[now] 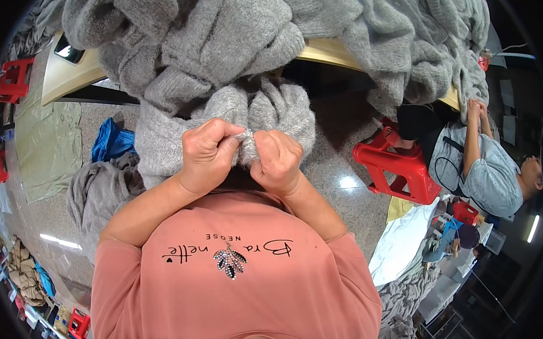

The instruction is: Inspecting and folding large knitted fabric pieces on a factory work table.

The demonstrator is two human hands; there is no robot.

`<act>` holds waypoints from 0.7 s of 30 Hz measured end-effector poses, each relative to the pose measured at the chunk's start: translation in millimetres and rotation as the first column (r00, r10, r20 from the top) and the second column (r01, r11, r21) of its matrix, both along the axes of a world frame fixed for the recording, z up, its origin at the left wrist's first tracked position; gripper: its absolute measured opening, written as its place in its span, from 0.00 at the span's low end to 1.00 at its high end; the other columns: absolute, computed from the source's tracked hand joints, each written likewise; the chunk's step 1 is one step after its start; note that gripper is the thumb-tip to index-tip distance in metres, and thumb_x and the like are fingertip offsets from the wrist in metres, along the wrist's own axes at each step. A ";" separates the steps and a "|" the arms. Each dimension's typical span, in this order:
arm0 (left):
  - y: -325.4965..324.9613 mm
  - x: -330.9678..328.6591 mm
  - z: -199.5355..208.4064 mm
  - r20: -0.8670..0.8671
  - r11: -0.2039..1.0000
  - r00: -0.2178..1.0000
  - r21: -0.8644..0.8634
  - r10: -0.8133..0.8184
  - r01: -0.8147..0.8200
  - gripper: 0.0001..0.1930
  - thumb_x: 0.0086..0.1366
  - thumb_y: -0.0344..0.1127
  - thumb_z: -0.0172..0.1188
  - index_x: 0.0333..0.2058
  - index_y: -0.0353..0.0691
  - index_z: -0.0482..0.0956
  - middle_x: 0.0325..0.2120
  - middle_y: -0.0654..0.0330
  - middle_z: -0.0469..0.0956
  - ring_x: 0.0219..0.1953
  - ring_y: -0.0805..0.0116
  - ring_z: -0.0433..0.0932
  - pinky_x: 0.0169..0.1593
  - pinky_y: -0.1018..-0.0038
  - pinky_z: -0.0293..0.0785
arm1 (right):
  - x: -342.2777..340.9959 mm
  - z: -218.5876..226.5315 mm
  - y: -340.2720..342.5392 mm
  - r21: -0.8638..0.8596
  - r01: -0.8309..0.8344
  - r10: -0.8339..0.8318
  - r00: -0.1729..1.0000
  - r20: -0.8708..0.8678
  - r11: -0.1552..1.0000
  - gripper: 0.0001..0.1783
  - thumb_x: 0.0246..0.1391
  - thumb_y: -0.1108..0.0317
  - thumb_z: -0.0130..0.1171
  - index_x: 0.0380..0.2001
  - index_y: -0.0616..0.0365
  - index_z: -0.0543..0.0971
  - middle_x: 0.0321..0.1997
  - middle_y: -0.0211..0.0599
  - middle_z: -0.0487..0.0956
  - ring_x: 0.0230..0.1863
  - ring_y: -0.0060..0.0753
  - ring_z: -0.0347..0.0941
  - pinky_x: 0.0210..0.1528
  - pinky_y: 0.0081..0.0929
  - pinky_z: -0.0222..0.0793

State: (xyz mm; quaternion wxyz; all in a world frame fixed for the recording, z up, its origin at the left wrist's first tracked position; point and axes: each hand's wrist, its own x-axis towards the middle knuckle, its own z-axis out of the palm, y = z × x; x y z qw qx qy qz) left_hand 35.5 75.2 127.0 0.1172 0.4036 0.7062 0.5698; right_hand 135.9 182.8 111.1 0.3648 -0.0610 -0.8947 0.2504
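Grey knit (284,110), hands (209,149) pinching, table edge (332,53) beyond

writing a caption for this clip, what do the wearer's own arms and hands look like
The left hand and right hand are bare: no glove, ring or watch shows. The left forearm and right forearm are uncovered, with no cables or markings visible. Short, plain salmon-pink fabric sleeves cover the upper arms.

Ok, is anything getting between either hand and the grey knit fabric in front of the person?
Nothing visible is. The left hand and right hand both pinch the grey knit fabric directly; the heaped knitwear lies beyond them.
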 end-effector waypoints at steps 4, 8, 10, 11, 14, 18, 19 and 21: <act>2.6 1.6 -4.5 0.294 0.999 0.955 -0.006 0.038 -0.038 0.03 0.50 0.19 0.56 0.24 0.34 0.74 0.16 0.63 0.74 0.19 0.81 0.68 0.23 0.82 0.64 | -4.9 -6.7 4.8 0.032 0.025 -0.025 1.000 -0.013 0.999 0.11 0.27 0.81 0.51 0.23 0.62 0.68 0.13 0.34 0.61 0.13 0.35 0.62 0.15 0.30 0.58; 1.4 -0.2 -4.5 0.299 1.000 0.954 -0.016 0.027 -0.023 0.02 0.52 0.20 0.56 0.24 0.33 0.74 0.17 0.65 0.74 0.20 0.84 0.66 0.23 0.84 0.64 | -3.6 -7.0 10.4 -0.002 -0.097 0.097 0.995 0.028 0.995 0.17 0.20 0.83 0.47 0.24 0.66 0.70 0.15 0.38 0.65 0.15 0.38 0.64 0.16 0.30 0.61; 3.3 -0.7 -2.5 0.301 0.999 0.953 0.004 0.032 -0.035 0.03 0.52 0.20 0.56 0.24 0.33 0.74 0.17 0.65 0.74 0.20 0.84 0.67 0.23 0.84 0.64 | -4.3 -4.9 9.9 -0.002 -0.092 0.092 0.994 0.061 0.996 0.17 0.20 0.83 0.47 0.24 0.66 0.70 0.16 0.38 0.65 0.15 0.38 0.64 0.16 0.29 0.61; 4.0 0.1 -1.2 0.302 0.999 0.953 0.004 0.032 -0.035 0.03 0.52 0.20 0.56 0.24 0.33 0.74 0.17 0.65 0.74 0.20 0.84 0.67 0.23 0.84 0.64 | -5.8 -5.2 8.1 -0.027 -0.071 0.072 0.997 0.027 0.997 0.14 0.22 0.82 0.49 0.23 0.63 0.69 0.14 0.36 0.63 0.14 0.37 0.63 0.16 0.30 0.59; 3.7 -0.3 -0.6 0.199 0.999 0.980 0.025 0.029 -0.035 0.03 0.51 0.19 0.56 0.24 0.33 0.74 0.16 0.64 0.73 0.20 0.84 0.67 0.22 0.83 0.64 | -6.9 -5.4 4.6 -0.042 -0.039 0.039 0.999 -0.002 0.998 0.12 0.23 0.81 0.51 0.20 0.60 0.67 0.13 0.34 0.61 0.13 0.36 0.61 0.15 0.30 0.58; 4.7 -2.0 -6.6 0.039 0.999 0.998 0.019 0.040 -0.040 0.05 0.49 0.18 0.56 0.24 0.35 0.74 0.15 0.60 0.71 0.17 0.75 0.69 0.21 0.80 0.64 | -7.3 -10.6 6.2 -0.043 -0.038 0.039 0.999 0.010 0.998 0.17 0.18 0.82 0.47 0.24 0.66 0.70 0.15 0.39 0.65 0.15 0.39 0.64 0.16 0.29 0.61; 5.3 -2.7 -7.2 -0.069 0.999 0.997 0.024 0.046 -0.045 0.07 0.47 0.17 0.56 0.25 0.35 0.74 0.15 0.59 0.71 0.16 0.71 0.70 0.20 0.78 0.65 | -7.6 -9.5 7.1 -0.045 -0.039 0.039 0.999 0.012 0.998 0.17 0.18 0.82 0.47 0.24 0.66 0.70 0.15 0.39 0.65 0.15 0.39 0.64 0.16 0.29 0.61; 8.3 -6.7 -7.2 -0.175 0.996 0.984 0.080 0.038 -0.024 0.07 0.46 0.17 0.56 0.25 0.35 0.74 0.16 0.58 0.71 0.16 0.67 0.70 0.20 0.77 0.66 | -7.6 -1.7 6.5 -0.108 -0.024 0.031 0.998 0.063 0.994 0.16 0.18 0.82 0.46 0.22 0.65 0.70 0.15 0.40 0.65 0.14 0.40 0.63 0.16 0.30 0.60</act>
